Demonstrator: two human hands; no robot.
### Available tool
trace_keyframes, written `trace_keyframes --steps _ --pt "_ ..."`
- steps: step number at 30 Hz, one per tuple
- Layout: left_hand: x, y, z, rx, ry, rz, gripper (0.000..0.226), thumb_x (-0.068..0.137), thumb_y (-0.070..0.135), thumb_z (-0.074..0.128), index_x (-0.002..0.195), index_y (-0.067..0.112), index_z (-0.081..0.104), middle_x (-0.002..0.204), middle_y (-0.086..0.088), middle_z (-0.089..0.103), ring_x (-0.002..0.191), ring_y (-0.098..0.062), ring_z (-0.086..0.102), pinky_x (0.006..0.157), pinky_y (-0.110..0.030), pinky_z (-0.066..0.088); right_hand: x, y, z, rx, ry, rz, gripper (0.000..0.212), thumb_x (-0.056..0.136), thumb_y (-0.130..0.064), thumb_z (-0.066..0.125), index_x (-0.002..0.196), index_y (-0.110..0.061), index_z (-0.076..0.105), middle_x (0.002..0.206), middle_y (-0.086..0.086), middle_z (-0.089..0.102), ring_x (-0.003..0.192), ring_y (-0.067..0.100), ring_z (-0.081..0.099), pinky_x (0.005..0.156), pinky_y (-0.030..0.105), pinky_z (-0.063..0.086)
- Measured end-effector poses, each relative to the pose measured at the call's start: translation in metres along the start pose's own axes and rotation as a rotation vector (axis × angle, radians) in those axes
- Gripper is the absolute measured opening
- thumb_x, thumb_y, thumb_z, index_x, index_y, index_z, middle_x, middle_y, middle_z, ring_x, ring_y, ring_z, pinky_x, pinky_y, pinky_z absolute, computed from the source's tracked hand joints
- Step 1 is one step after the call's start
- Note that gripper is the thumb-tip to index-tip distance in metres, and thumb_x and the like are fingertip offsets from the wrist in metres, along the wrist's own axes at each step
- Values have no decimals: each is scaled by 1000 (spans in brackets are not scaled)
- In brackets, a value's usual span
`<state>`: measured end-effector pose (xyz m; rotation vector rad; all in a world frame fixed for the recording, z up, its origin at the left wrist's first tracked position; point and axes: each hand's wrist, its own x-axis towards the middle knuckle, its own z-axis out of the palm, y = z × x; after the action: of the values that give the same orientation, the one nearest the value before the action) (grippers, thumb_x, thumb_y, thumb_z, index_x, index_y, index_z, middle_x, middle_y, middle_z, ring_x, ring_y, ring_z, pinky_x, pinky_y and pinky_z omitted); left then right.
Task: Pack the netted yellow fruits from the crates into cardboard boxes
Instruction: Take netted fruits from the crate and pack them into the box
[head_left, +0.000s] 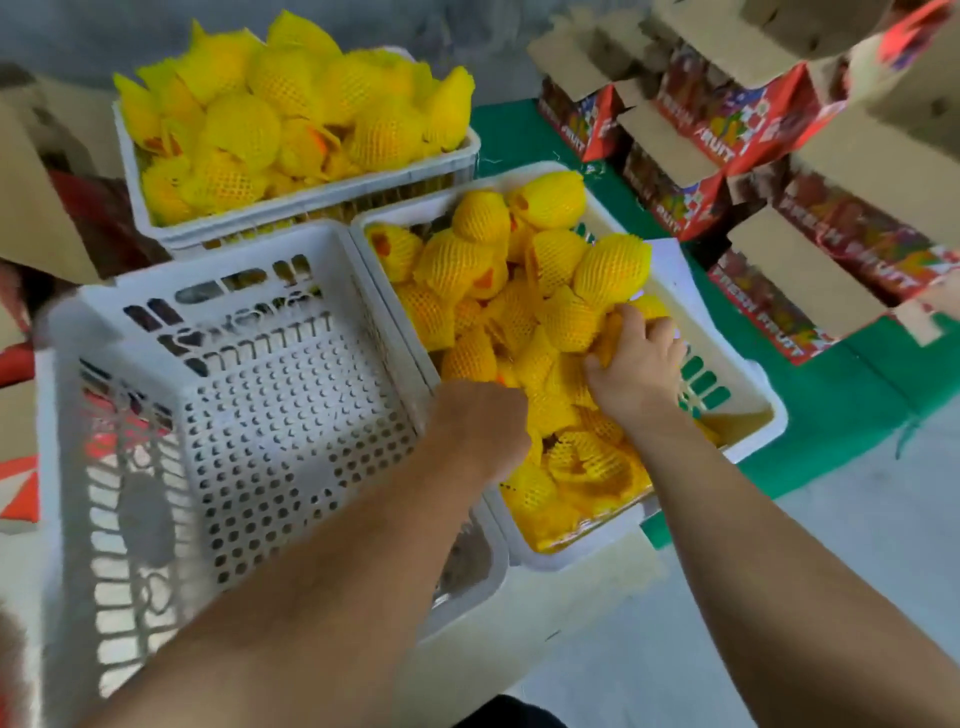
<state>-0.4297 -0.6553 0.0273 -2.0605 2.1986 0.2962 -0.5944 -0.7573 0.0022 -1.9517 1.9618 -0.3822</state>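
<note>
Inside the right crate's (748, 395) rim, both hands (636, 364) grip netted fruits (566, 317).

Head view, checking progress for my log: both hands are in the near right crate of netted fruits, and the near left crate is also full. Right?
Not quite. In the head view the near left crate is empty; both hands, left hand and right hand, are in the near right crate of netted fruits.

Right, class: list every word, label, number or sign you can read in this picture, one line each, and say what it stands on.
"FRESH FRUIT" in white capitals on the side of a red printed cardboard box near the right edge.
"FRESH FRUIT" on another red printed cardboard box higher in the stack, partly blurred.
Similar white lettering on the other red boxes: too blurred to read.
The white perforated plastic crates and yellow foam-netted fruits: no text visible.
</note>
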Motion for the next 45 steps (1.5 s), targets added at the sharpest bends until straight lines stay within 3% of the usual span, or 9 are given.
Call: trace_keyframes --steps 6,12,19,24,29,34,38,41,45 --pt "6 3 9 73 86 -83 28 101 42 55 79 24 56 70 3 52 69 -21 57 61 -30 45 16 3 22 2 60 57 53 92 -32 65 130 -25 30 156 17 12 139 47 23 100 62 42" --pt "8 -3 7 -74 241 -48 32 100 55 48 116 28 58 90 4 69 79 -24 67 64 -35 47 19 15 4 347 166 33 55 73 -41 72 113 -31 34 120 1 45 113 29 43 85 39 35" --pt "9 -7 10 -205 307 -22 110 82 94 29 164 29 -2 134 4 63 87 -20 70 58 -35 52 -1 -11 -6 897 -475 -21 45 65 -48 65 109 -47 57 106 -9 64 89 12 61 61 25 50" --pt "7 -9 11 -149 334 -67 92 85 86 44 157 31 23 128 3 62 79 -23 68 53 -31 39 -6 -23 4 1026 -736 -16 38 82 -36 62 117 -21 58 107 8 62 90 19 61 65 32 48" --pt "6 -9 10 -185 348 -85 81 91 74 52 155 30 26 137 0 54 76 -21 67 51 -30 44 14 -11 3 491 207 -237 52 91 -25 62 139 -29 46 123 1 51 105 23 54 86 40 52" --pt "7 -9 12 -243 319 -108 82 97 68 49 161 34 10 157 4 37 85 -19 69 61 -34 55 55 -8 7 54 -21 -180 77 94 -29 58 155 -45 15 168 12 -8 147 51 23 107 57 40" --pt "7 -8 11 -301 342 -116 82 98 64 50 162 33 9 165 1 25 92 -19 70 62 -35 57 49 -2 22 228 143 -311 33 95 -33 65 118 -24 42 163 5 14 119 39 55 80 44 53" --pt "6 -8 9 -298 349 -126 80 98 64 48 162 31 13 166 1 21 82 -17 70 55 -28 49 57 5 23 289 322 -308 36 93 -32 71 100 -17 40 130 11 41 99 29 51 77 50 53" --pt "6 -9 9 -304 339 -125 79 99 63 49 161 31 14 165 2 22 87 -18 69 57 -26 41 60 8 33 259 281 -210 78 88 -47 73 147 -25 27 128 7 39 116 27 39 104 45 38"
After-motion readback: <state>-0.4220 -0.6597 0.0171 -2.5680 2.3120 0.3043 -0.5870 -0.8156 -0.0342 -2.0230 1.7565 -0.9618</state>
